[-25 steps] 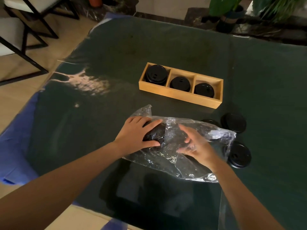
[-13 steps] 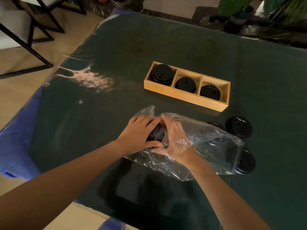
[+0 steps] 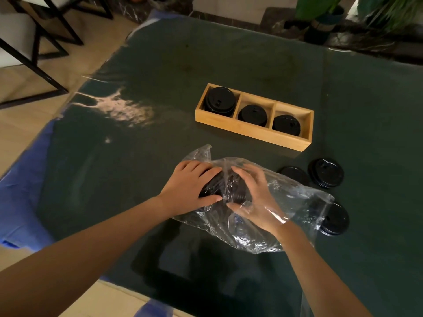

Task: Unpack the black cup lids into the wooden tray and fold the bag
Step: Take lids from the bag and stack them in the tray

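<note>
A stack of black lids (image 3: 225, 187) lay on its side inside the clear bag (image 3: 295, 202), clasped between both hands. The left hand (image 3: 191, 191) gripped it through the plastic, fingers curled; the right hand (image 3: 254, 197), inside the bag, cupped it with spread fingers. Beyond the fingers stood the wooden tray (image 3: 249, 131); loose lids (image 3: 325, 172) lay rightward on the desk (image 3: 160, 65).

Dim, warm light. Pale glare patch left of three-compartment wooden tray (image 3: 251, 131) on dark green glossy tabletop (image 3: 160, 156). Soft shadow nearer than tray. Wide-angle bending at edges.
</note>
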A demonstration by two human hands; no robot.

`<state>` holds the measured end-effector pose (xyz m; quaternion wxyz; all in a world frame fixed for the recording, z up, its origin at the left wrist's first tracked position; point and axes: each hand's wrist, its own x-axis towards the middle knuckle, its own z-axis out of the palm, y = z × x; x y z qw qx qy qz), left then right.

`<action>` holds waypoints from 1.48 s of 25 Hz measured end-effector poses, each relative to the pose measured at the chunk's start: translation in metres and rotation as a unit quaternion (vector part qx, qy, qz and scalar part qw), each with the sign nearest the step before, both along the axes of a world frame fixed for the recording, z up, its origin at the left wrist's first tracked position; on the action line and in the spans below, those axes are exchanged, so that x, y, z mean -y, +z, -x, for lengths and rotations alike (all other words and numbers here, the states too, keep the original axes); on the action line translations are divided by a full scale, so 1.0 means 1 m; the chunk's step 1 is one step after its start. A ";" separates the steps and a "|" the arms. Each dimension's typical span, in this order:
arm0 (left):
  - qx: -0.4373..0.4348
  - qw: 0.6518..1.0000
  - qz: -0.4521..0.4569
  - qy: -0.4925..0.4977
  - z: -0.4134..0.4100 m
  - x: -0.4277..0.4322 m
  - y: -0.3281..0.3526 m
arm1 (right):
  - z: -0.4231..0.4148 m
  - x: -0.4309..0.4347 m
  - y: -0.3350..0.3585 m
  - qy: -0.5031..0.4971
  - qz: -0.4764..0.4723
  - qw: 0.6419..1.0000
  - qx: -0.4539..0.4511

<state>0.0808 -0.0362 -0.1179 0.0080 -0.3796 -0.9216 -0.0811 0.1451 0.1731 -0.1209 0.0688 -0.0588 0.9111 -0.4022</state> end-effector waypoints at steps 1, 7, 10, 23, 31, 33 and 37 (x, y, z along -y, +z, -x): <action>-0.002 1.000 -0.002 0.003 0.000 -0.001 0.000 | -0.001 0.003 0.000 0.003 0.006 1.000 0.008; -0.002 1.000 -0.001 0.008 -0.002 -0.003 0.001 | 0.007 0.025 -0.008 -0.044 0.018 0.999 0.020; -0.006 1.000 -0.008 0.011 -0.001 -0.003 0.001 | 0.007 0.022 -0.013 -0.084 -0.018 0.996 -0.021; -0.002 1.000 -0.010 0.009 0.001 -0.004 0.001 | -0.013 0.005 0.013 -0.271 -0.054 0.961 -0.015; 0.013 1.000 -0.013 0.011 0.003 -0.004 0.003 | -0.068 -0.079 0.109 -0.210 0.026 0.977 0.032; 0.013 1.000 -0.012 0.012 0.003 -0.003 0.003 | -0.056 -0.112 0.149 -0.189 -0.002 0.982 -0.017; 0.015 1.000 -0.009 0.011 0.002 -0.004 0.002 | 0.025 -0.125 0.188 -0.220 0.161 0.959 -0.080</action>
